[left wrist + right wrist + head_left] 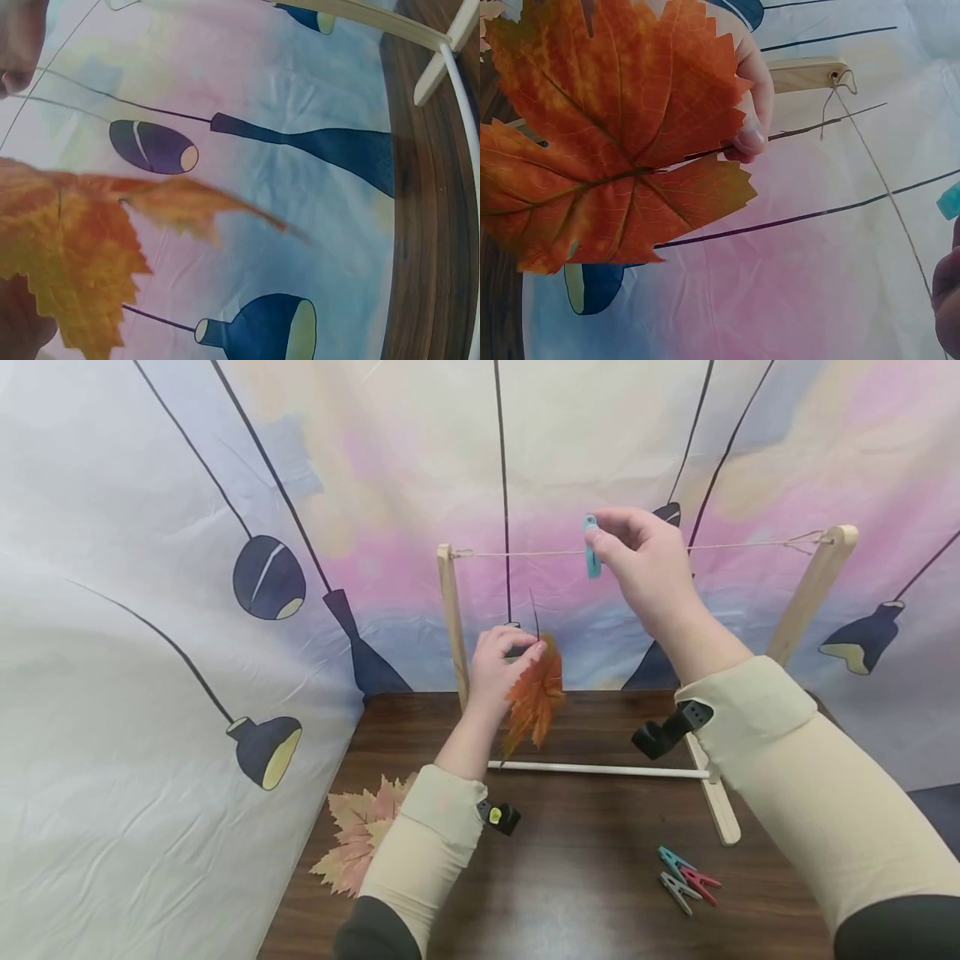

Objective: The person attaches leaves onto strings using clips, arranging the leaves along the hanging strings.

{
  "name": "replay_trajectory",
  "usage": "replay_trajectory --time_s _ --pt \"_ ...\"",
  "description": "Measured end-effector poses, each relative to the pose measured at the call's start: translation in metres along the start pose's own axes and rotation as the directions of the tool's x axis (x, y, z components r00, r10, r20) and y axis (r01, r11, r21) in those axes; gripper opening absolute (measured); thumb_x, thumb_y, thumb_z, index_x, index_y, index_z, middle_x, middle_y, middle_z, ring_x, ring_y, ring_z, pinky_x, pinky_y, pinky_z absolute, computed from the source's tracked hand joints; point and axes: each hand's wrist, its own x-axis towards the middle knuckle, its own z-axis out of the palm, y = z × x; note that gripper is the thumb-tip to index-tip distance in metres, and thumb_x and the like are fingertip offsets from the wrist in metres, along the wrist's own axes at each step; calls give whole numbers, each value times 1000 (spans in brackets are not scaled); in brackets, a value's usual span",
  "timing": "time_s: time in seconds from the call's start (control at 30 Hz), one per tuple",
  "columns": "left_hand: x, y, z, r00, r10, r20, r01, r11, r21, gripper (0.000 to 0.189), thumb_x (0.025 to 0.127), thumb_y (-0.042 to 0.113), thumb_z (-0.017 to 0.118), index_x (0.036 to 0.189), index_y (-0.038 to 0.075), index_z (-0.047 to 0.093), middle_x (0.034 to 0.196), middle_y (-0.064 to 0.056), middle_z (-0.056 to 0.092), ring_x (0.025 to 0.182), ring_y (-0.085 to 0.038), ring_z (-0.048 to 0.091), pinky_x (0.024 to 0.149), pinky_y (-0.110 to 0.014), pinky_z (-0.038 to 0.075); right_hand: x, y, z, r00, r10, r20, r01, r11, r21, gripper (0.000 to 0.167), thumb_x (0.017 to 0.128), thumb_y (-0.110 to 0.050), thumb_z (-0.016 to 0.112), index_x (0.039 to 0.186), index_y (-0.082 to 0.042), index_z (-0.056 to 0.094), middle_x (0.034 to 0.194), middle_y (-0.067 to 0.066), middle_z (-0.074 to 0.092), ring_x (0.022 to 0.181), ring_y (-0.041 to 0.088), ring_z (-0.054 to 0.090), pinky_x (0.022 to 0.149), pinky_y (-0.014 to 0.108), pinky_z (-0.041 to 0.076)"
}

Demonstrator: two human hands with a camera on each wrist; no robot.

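My left hand (501,664) pinches an orange maple leaf (542,693) by its stem, just below a thin string (555,554) tied between two wooden posts. The leaf hangs down with its dark stem pointing up; in the right wrist view the leaf (615,142) faces the camera, and a thumb and fingertip grip the stem. Up at the string, my right hand (645,556) pinches a light-blue clothespin (592,547) upright between thumb and fingers. The clothespin overlaps the string in the head view. Only a teal corner of that clothespin (950,201) shows in the right wrist view.
Several clothespins, among them a red clothespin (701,885) and a grey clothespin (679,893), lie on the brown table (570,877) at the right. Paler leaves (360,835) lie at the left, partly behind my left sleeve. A white rod (600,769) joins the frame's wooden feet.
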Motion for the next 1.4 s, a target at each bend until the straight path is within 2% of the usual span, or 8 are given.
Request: replay_trajectory --time_s 0.1,0.23,0.5,0.73,0.9,1.03,1.2,1.4 --pt "7 -2 -2 992 -101 74 113 975 -189 13 81 10 71 86 -1 71 96 -9 65 96 -14 54 84 -24 43 3 -3 0 1000 4 9 -5 1000 10 31 89 -24 64 115 -7 65 91 -1 63 90 15 54 79 26 42" --pt "13 -7 -2 977 -157 143 201 905 -376 12 83 4 67 87 -7 67 91 -15 63 80 -10 57 73 -23 47 7 -5 5 999 28 40 -29 999 27 32 89 -25 63 116 -8 65 91 0 62 88 16 53 76 27 41" --pt "23 -9 1 941 -236 242 319 856 -407 16 85 7 66 93 -7 66 85 -7 64 75 -9 57 67 -22 47 17 -13 14 996 63 56 -66 996 53 33 89 -28 63 116 -9 65 89 1 60 76 16 48 69 28 38" --pt "43 -6 2 912 -296 285 396 820 -414 18 87 7 64 97 -8 65 85 -4 64 76 -10 57 69 -22 48 27 -19 21 992 114 61 -120 988 99 33 89 -27 62 119 -11 64 100 2 60 86 16 51 75 29 41" --pt "52 -6 2 882 -328 338 460 757 -464 18 89 7 62 99 -7 63 84 0 63 75 -11 57 67 -22 49 33 -20 21 990 129 55 -135 981 140 33 89 -25 63 118 -10 63 99 2 59 83 17 49 72 27 40" --pt "55 -9 2 884 -329 332 462 724 -513 13 90 3 59 97 -8 62 82 3 63 73 -10 58 65 -21 48 36 -19 21 990 129 58 -136 978 157 32 89 -23 63 118 -9 64 100 3 59 82 17 50 71 26 40" --pt "56 -13 2 912 -284 296 408 704 -581 10 90 -3 55 94 -10 61 80 4 62 72 -8 57 64 -19 47 38 -17 22 990 125 59 -133 977 168 32 89 -22 64 117 -8 64 100 3 59 82 17 50 71 26 41" --pt "54 -12 2 930 -240 280 367 666 -649 16 91 -6 52 103 -15 56 95 -15 62 74 -8 56 63 -18 46 38 -18 22 991 115 68 -126 973 191 32 88 -21 65 116 -6 64 95 3 59 80 19 50 68 25 41"
